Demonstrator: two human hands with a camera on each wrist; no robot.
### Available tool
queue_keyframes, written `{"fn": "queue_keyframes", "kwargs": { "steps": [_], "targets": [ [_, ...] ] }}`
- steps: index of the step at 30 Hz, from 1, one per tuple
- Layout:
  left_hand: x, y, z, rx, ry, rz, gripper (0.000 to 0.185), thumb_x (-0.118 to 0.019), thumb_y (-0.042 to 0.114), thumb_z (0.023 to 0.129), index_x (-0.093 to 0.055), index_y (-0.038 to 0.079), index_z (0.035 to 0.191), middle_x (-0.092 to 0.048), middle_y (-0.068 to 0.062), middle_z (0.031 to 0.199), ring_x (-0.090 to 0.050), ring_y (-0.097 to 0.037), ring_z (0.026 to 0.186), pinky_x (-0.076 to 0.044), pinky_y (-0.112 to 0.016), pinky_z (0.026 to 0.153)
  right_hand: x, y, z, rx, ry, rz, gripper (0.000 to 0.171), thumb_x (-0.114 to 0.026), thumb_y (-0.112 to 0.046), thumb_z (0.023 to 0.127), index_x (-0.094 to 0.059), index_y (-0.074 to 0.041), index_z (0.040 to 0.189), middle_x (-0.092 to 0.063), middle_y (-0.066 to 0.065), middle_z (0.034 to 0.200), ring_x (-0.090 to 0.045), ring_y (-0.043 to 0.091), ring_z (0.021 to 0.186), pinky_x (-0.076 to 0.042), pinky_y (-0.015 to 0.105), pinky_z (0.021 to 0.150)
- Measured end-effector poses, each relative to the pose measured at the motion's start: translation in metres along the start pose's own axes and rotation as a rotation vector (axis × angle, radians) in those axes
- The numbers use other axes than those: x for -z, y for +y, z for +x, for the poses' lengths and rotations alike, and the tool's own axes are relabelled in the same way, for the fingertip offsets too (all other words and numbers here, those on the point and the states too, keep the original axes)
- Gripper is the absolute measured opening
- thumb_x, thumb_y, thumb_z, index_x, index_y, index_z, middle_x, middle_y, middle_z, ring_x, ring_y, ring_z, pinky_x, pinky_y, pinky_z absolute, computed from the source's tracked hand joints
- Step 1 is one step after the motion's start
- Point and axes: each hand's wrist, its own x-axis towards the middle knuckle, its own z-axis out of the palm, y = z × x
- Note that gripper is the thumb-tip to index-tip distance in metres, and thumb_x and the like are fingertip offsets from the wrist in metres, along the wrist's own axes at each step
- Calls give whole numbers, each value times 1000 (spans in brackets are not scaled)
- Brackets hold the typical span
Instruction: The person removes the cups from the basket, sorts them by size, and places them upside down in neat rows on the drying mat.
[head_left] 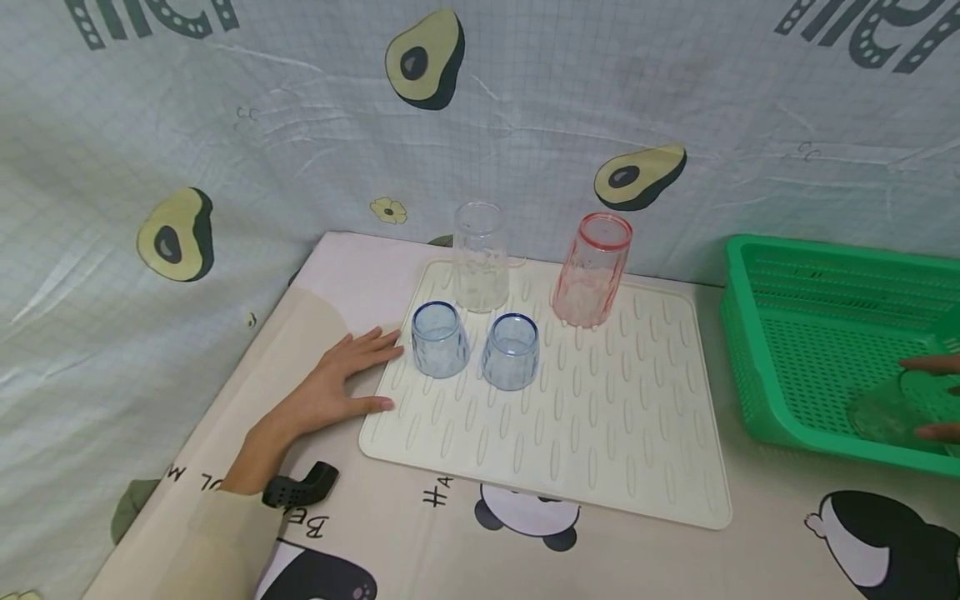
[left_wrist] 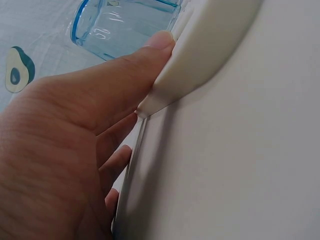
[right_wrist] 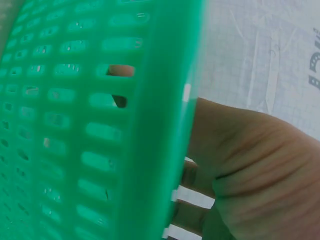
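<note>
My left hand [head_left: 337,379] lies at the left edge of a cream ribbed mat [head_left: 600,450], fingers extended; its thumb [left_wrist: 125,67] touches the edge in the left wrist view. Two short blue-tinted glasses [head_left: 440,342] [head_left: 511,354] stand on the mat near that hand. Behind them are a tall clear glass [head_left: 481,267] and a tall pink-rimmed glass [head_left: 592,271]. At the far right, my right hand [head_left: 941,400], partly cut off by the frame, holds a see-through glass [head_left: 881,412] between finger and thumb inside the green basket [head_left: 768,412]. The basket wall hides its fingertips in the right wrist view.
A patterned cloth [head_left: 637,558] covers the table beneath the mat and basket. Behind them hangs a pale curtain [head_left: 525,133] with avocado prints, which also runs along the left side. The basket's tall perforated wall [right_wrist: 65,120] stands close to my right hand.
</note>
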Motion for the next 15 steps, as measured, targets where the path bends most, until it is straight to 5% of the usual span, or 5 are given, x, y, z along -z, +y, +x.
{"fn": "queue_keyframes", "kwargs": {
  "steps": [2,9,11,15],
  "targets": [
    [0,0,0,2,-2,1,70,-70,41,73,-45,13,132,-31,-4,142,-15,-25,133,-3,-45,105,6,-6,2,18,-49,13,120,-78,-57,44,-26,-4,139,-41,30,114,-45,48,91,-45,54,61],
    [0,1,1,-4,3,-12,70,-71,41,72,-47,13,131,-32,-4,141,-16,-24,133,-3,-45,105,31,-40,2,152,-21,-5,94,-82,-48,43,-41,-34,127,-50,21,113,-46,39,95,-49,47,63],
    [0,1,1,-4,4,-11,70,-71,41,71,-47,13,131,-32,-3,141,-16,-24,133,-3,-45,105,38,-50,2,199,-3,-26,84,-82,-47,43,-50,-24,118,-54,19,110,-49,38,93,-50,44,60],
    [0,0,0,-5,2,-8,70,-71,40,72,-46,13,131,-32,-4,141,-16,-24,132,-3,-45,105,44,-57,3,249,52,-57,71,-83,-47,40,-53,-31,102,-59,12,102,-53,23,88,-50,37,55]
  ]
}}
